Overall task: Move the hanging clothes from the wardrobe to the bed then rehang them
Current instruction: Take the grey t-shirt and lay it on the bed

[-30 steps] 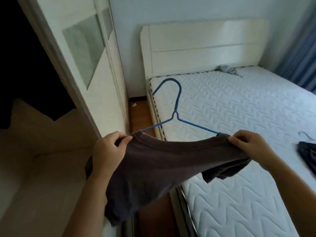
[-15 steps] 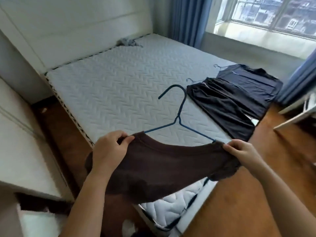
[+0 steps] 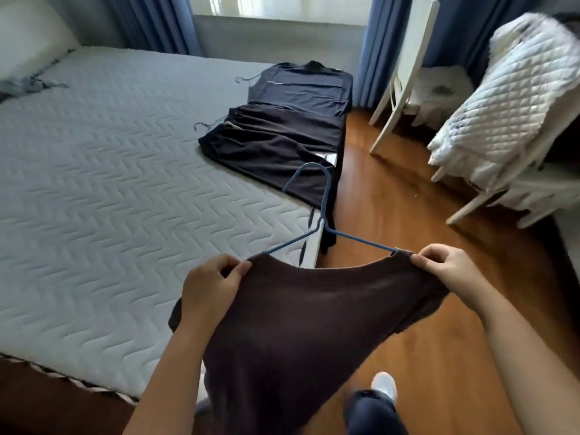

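Note:
A dark brown T-shirt (image 3: 301,324) hangs on a blue wire hanger (image 3: 324,211), held out in front of me over the bed's corner and the floor. My left hand (image 3: 210,287) pinches its left shoulder and my right hand (image 3: 452,271) pinches its right shoulder. The hanger's hook points away from me. On the bed (image 3: 110,189), near its far right edge, lie a dark brown garment (image 3: 276,149) and a navy shirt (image 3: 301,89), each on a wire hanger. The wardrobe is out of view.
Wooden floor (image 3: 392,208) runs along the bed's right side. A white chair (image 3: 405,76) stands by the blue curtains (image 3: 373,48). A white rack draped with a quilted cover (image 3: 514,98) stands at the right. A grey cloth (image 3: 25,86) lies by the headboard. My foot (image 3: 384,387) shows below.
My view has swung right, from the wardrobe and headboard toward the foot of the bed and window. Both hands keep the same hold on the brown T-shirt, carried along the bed.

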`<state>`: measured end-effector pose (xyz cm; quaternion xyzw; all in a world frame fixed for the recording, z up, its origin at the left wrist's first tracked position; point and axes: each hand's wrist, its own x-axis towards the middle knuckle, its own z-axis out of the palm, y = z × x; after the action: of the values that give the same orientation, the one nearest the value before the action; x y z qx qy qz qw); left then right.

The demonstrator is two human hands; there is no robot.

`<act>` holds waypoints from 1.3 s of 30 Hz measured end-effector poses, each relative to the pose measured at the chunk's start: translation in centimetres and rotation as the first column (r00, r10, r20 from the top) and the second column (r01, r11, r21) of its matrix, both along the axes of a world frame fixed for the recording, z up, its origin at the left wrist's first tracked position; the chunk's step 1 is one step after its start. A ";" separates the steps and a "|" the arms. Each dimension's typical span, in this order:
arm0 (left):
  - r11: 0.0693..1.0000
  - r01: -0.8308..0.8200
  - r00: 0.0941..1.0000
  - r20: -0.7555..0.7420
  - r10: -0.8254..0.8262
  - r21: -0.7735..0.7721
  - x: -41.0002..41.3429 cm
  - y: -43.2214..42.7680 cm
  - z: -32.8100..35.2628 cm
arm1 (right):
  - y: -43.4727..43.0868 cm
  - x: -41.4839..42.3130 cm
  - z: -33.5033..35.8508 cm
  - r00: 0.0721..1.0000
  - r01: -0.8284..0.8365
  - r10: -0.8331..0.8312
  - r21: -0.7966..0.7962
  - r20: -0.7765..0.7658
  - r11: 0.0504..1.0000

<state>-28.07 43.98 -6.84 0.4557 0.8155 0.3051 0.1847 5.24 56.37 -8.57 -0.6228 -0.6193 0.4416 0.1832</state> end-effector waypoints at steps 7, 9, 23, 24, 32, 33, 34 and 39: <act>1.000 0.004 0.999 -0.037 -0.005 -0.024 11.1 12.1 -2.1 | 10.2 11.0 -2.7 0.998 0.049 -0.047 -0.057 0.032 0.997; 1.000 0.010 1.000 -0.012 -0.010 -0.010 15.3 16.2 -2.5 | 14.6 14.9 -2.1 0.997 0.069 -0.068 -0.012 0.047 0.998; 0.969 -0.244 0.955 0.160 0.248 -0.048 19.0 23.5 -0.1 | 35.3 12.9 3.0 0.934 -0.355 0.343 0.145 0.101 0.923; 0.955 -0.295 0.938 0.180 0.298 -0.044 18.1 22.9 0.1 | 36.0 10.8 3.3 0.907 -0.418 0.402 0.157 0.121 0.895; 0.796 -0.606 0.782 0.183 0.595 0.001 9.8 20.5 -0.5 | 41.0 -6.5 3.2 0.716 -0.698 0.670 0.181 0.196 0.693; 0.770 -0.638 0.759 0.168 0.629 -0.003 8.7 20.5 -0.7 | 41.3 -8.7 2.9 0.694 -0.720 0.692 0.180 0.200 0.670; 0.743 -0.670 0.735 0.151 0.662 0.003 7.6 20.3 -0.8 | 41.6 -10.9 2.7 0.670 -0.743 0.716 0.177 0.199 0.646; 0.592 -0.805 0.593 0.087 0.801 0.033 4.1 19.5 0.0 | 42.4 -21.0 2.5 0.543 -0.837 0.820 0.194 0.179 0.512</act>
<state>-24.01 63.52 -6.85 0.0361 0.9161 0.3976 0.0370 -15.76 98.81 -6.04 -0.2363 -0.8980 0.3710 0.0089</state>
